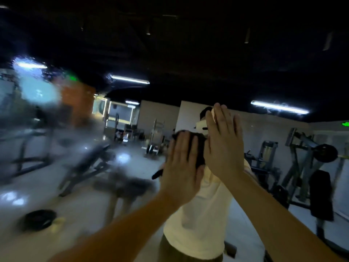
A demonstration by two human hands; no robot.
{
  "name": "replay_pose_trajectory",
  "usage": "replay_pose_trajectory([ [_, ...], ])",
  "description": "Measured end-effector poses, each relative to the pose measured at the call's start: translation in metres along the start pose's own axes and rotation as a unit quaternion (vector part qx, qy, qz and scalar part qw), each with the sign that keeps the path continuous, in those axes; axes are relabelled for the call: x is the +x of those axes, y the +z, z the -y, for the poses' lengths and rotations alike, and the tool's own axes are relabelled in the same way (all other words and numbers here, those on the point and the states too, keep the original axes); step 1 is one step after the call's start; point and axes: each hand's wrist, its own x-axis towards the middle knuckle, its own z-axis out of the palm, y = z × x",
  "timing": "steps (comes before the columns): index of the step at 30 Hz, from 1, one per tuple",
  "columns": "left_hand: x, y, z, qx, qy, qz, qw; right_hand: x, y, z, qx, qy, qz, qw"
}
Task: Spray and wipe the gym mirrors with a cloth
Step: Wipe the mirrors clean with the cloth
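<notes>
The gym mirror (226, 59) fills the view and reflects the room and a person in a pale shirt. A dark cloth (199, 146) lies flat against the glass near the middle. My left hand (181, 167) presses on the cloth with straight fingers. My right hand (224, 146) lies flat with straight fingers beside it, over the cloth's right edge. The left part of the mirror looks wet and smeared (37, 91). No spray bottle is in view.
Everything behind the hands is reflection: a weight bench (88, 163), a weight plate on the floor (40, 219), racks and machines at the right (309, 157), ceiling strip lights (130, 79). The lower left of the view is blurred.
</notes>
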Motion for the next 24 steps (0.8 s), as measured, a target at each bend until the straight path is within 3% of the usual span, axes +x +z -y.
replay_pose_trajectory([
  [4, -0.028, 0.002, -0.031, 0.029, 0.139, 0.059, 0.988, -0.025, -0.020, -0.027, 0.043, -0.015, -0.026, 0.999],
  [8, -0.024, -0.002, -0.007, 0.041, 0.173, 0.059, 0.982, -0.043, -0.030, -0.019, 0.055, -0.044, -0.037, 0.997],
  [13, -0.019, -0.020, 0.075, 0.025, 0.028, 0.018, 0.999, -0.045, -0.012, 0.013, 0.031, -0.066, -0.016, 0.997],
  [19, -0.077, -0.050, 0.190, 0.111, -0.112, 0.009, 0.987, -0.043, 0.023, 0.034, -0.006, -0.034, -0.032, 0.999],
  [24, -0.101, -0.052, 0.203, 0.083, -0.245, -0.021, 0.966, -0.046, 0.036, 0.037, -0.026, -0.024, -0.028, 0.999],
])
